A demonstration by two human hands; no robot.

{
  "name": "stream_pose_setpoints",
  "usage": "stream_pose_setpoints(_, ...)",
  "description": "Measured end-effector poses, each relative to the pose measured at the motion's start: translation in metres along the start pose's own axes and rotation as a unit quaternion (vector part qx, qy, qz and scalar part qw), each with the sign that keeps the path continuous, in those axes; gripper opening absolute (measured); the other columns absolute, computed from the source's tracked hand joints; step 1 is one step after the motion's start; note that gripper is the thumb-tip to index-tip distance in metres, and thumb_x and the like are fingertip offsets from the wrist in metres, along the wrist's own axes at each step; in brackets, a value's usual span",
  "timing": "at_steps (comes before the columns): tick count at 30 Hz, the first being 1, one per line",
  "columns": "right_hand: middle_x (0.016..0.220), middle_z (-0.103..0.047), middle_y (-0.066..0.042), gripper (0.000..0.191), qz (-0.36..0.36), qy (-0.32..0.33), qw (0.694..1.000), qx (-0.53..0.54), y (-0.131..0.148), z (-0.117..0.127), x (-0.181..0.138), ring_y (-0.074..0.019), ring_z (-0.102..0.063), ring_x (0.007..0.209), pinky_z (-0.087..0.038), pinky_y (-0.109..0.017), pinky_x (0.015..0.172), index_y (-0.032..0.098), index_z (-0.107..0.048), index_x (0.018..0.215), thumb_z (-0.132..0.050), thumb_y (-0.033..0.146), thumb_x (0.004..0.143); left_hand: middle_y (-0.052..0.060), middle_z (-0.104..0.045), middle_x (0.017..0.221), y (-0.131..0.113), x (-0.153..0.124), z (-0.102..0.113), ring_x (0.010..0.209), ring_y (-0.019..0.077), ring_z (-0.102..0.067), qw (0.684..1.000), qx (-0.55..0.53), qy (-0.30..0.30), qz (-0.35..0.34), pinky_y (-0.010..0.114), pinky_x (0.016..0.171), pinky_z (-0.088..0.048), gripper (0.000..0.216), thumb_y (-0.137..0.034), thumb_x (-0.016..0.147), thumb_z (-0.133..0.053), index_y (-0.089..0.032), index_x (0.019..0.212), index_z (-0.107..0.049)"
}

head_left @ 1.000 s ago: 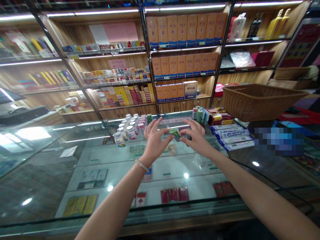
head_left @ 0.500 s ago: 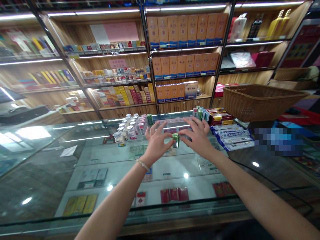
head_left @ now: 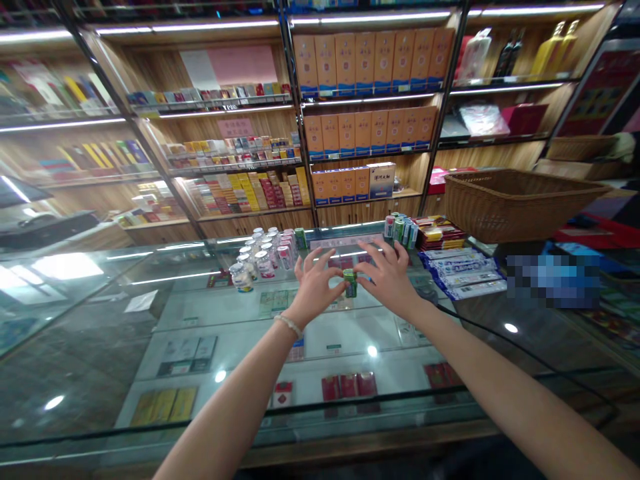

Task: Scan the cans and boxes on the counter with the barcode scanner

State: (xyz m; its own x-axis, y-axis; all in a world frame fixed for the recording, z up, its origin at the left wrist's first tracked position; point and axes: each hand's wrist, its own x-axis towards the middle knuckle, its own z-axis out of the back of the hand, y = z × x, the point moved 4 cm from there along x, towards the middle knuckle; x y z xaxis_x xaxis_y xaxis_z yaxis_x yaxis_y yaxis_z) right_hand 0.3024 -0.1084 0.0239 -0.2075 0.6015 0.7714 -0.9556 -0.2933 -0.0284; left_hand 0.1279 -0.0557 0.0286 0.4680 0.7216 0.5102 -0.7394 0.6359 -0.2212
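Wooden shelves fill the upper half of the frame, their orange boxes standing front-out in rows, probably so that each one is easy to see. Below, the glass surface spans the middle and lower frame; red packs show through it near the bottom centre, likely kept under the glass for display. A wicker basket sits at the right, beyond the blue-and-white packets, which lie flat and overlapping, perhaps because their long shape stands poorly. Left of centre, white-capped jars stand close together in short rows, seemingly grouped by kind. Both forearms reach up from the lower corners and converge at the centre of the frame. The left hand, a beaded bracelet at its wrist, has thumb and forefinger pinched on the left side of a small green tub, the other fingers fanned upward. The right hand mirrors it with bent, spread fingers; its fingertips are at the tub's right edge, but whether that grip presses on it I cannot tell. The tub is roughly upright at mid-frame; such a small thing suits fingertips better than a palm, and the raised fingers leave its lid uncovered.
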Motion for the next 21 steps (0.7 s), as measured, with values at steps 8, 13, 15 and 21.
stream_pose_setpoints(8,0.152,-0.059,-0.006,0.006,0.023,0.016,1.000,-0.002,0.003,-0.002,0.005,-0.0323,-0.041,0.146,-0.015,-0.060,0.122,0.027,-0.073,0.095,-0.067,0.026,0.093,0.003,-0.058,0.154,0.002,0.002,-0.003,0.152,0.0347,-0.034,0.999,0.024,-0.013,-0.020,0.069,0.125,-0.011,0.010,-0.037,0.085,-0.076,-0.028,0.090,-0.076)
stream_pose_setpoints(13,0.154,-0.057,-0.007,0.008,0.030,0.044,0.998,0.015,0.014,-0.007,0.017,-0.0331,-0.040,0.148,-0.017,-0.062,0.121,0.026,-0.072,0.097,-0.064,0.026,0.094,0.005,-0.057,0.155,0.011,-0.002,0.008,0.152,0.0352,-0.034,0.999,0.035,-0.011,-0.017,0.070,0.125,-0.010,0.011,-0.036,0.086,-0.073,-0.028,0.093,-0.077)
stream_pose_setpoints(15,0.155,-0.057,-0.007,0.010,0.027,0.055,0.998,0.027,0.021,-0.010,0.022,-0.0326,-0.039,0.149,-0.017,-0.062,0.121,0.026,-0.072,0.098,-0.063,0.026,0.095,0.005,-0.057,0.154,0.017,-0.006,0.013,0.152,0.0352,-0.034,0.999,0.041,-0.014,-0.012,0.069,0.125,-0.011,0.011,-0.036,0.087,-0.073,-0.027,0.093,-0.078)
stream_pose_setpoints(21,0.156,-0.056,-0.007,0.011,0.011,0.074,0.995,0.067,0.042,-0.023,0.034,-0.0331,-0.038,0.149,-0.019,-0.062,0.120,0.026,-0.072,0.100,-0.064,0.027,0.094,0.005,-0.055,0.156,0.038,-0.014,0.029,0.152,0.0362,-0.032,0.999,0.050,-0.015,0.011,0.069,0.126,-0.012,0.011,-0.035,0.086,-0.073,-0.028,0.091,-0.079)
